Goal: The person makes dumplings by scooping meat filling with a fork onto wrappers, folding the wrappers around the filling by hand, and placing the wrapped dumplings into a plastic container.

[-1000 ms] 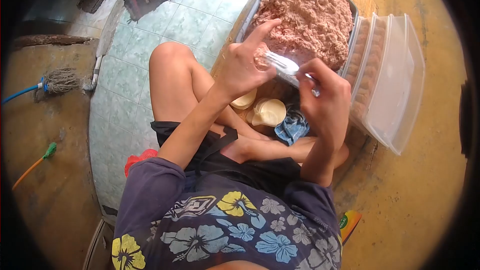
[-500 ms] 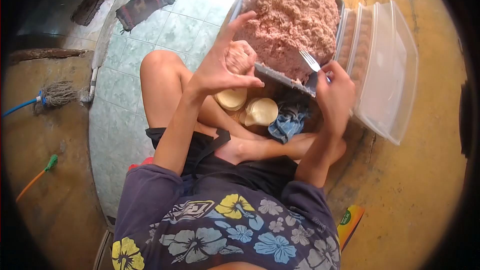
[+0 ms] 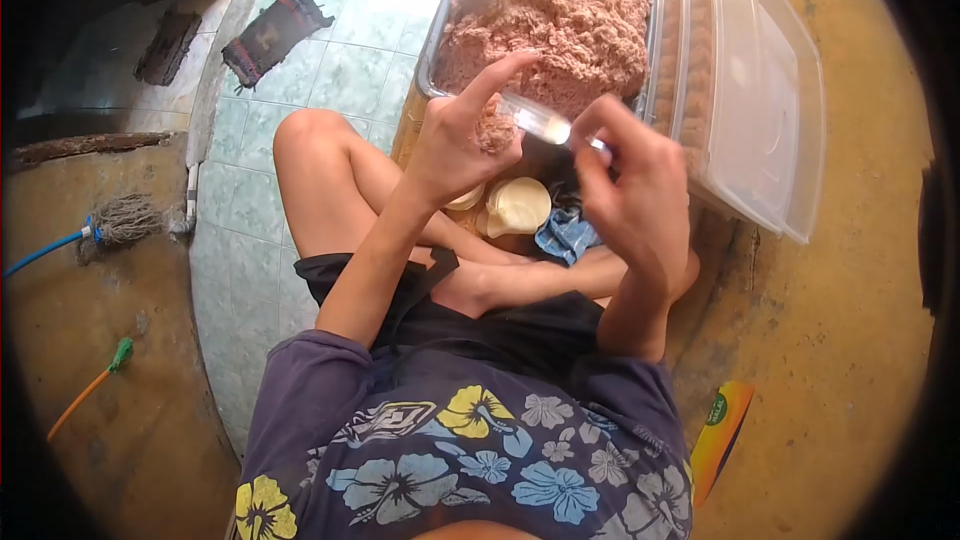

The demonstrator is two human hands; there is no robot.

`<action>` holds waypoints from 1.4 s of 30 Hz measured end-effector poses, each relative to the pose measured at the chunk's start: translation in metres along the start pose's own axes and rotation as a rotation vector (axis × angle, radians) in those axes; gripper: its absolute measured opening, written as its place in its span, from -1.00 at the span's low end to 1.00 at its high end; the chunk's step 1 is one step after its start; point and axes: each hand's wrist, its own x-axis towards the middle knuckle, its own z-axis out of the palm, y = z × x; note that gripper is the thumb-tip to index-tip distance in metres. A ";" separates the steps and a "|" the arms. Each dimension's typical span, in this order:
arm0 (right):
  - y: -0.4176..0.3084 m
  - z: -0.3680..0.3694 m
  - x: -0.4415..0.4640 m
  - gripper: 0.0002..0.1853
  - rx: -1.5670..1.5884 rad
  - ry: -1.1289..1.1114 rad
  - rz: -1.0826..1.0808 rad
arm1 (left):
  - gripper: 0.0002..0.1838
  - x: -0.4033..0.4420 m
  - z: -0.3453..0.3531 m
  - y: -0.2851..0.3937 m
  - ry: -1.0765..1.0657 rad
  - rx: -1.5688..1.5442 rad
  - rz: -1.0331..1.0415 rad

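Observation:
My left hand [image 3: 455, 145] is cupped around a lump of minced meat [image 3: 493, 130], its index finger stretched out. The fork [image 3: 540, 120], blurred by motion, is gripped in my right hand [image 3: 635, 175] and reaches across to the lump. Whether its tines touch the meat I cannot tell. Just beyond both hands, a large heap of pink minced meat [image 3: 550, 15] fills a grey tray [image 3: 430, 70]. Below my hands lie a stack of round pale wrappers [image 3: 520, 208] and a second stack [image 3: 466, 198], partly covered by my left wrist.
Clear plastic containers [image 3: 765, 110] stand right of the tray, with rows of brownish pieces inside. A blue cloth [image 3: 567, 236] lies beside the wrappers, near my crossed legs [image 3: 500, 285]. Off to the left are a mop [image 3: 120, 220] and a dark mat [image 3: 275, 35].
My right hand has brought the fork from the tray's near edge leftward to the meat in my left hand. The view has shifted slightly.

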 end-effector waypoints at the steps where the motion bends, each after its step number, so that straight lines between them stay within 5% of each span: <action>1: 0.001 0.001 0.001 -0.95 0.024 -0.029 0.009 | -0.06 -0.003 0.002 -0.001 0.011 -0.018 -0.001; 3: 0.000 -0.002 -0.002 -0.93 -0.032 -0.061 -0.002 | -0.01 -0.002 0.007 0.000 0.047 0.000 0.081; 7: -0.013 -0.027 -0.018 -0.89 0.135 0.150 0.283 | 0.08 -0.004 -0.017 0.001 -0.333 -0.840 -0.079; 11: -0.001 0.009 -0.012 -0.91 0.016 0.093 -0.019 | -0.10 0.006 -0.005 -0.001 -0.184 -0.480 -0.095; 14: -0.002 -0.001 -0.013 -0.90 0.014 0.022 0.122 | -0.17 0.007 0.011 -0.001 -0.010 -0.055 0.050; 17: 0.011 -0.012 -0.004 -0.89 0.022 0.135 0.286 | -0.19 0.005 -0.018 0.007 -0.204 -0.613 -0.154; 21: 0.106 0.056 0.045 -0.87 -0.363 0.231 0.370 | 0.08 0.009 -0.002 -0.002 -0.210 -0.216 -0.278; 23: 0.133 0.075 0.040 -0.79 -0.437 0.181 0.241 | 0.01 0.003 0.005 -0.011 -0.155 -0.483 -0.231; 25: 0.076 0.039 0.012 -0.66 -0.105 0.314 -0.037 | -0.05 -0.001 0.007 -0.018 -0.143 -0.562 -0.139; 27: 0.012 0.014 -0.009 -0.60 0.232 0.084 0.021 | -0.05 -0.001 0.020 -0.008 -0.134 -0.442 -0.065; 32: 0.032 -0.039 -0.045 -0.75 0.191 0.123 -0.057 | -0.19 0.000 0.019 -0.003 -0.125 -0.556 -0.113; 35: 0.041 -0.125 -0.079 -0.79 0.267 0.387 0.228 | -0.22 -0.018 -0.005 -0.029 -0.343 -0.290 -0.321; 37: 0.094 -0.149 -0.058 -0.53 0.074 0.363 0.346 | -0.34 -0.025 0.003 -0.022 -0.381 -0.241 -0.324; 40: 0.116 -0.136 -0.028 -0.24 -0.092 -0.061 0.597 | -0.33 -0.025 0.002 -0.017 -0.563 -0.151 -0.408; 42: 0.108 -0.129 -0.036 -0.20 0.008 0.016 0.613 | -0.35 -0.032 -0.003 -0.031 -0.473 -0.142 -0.383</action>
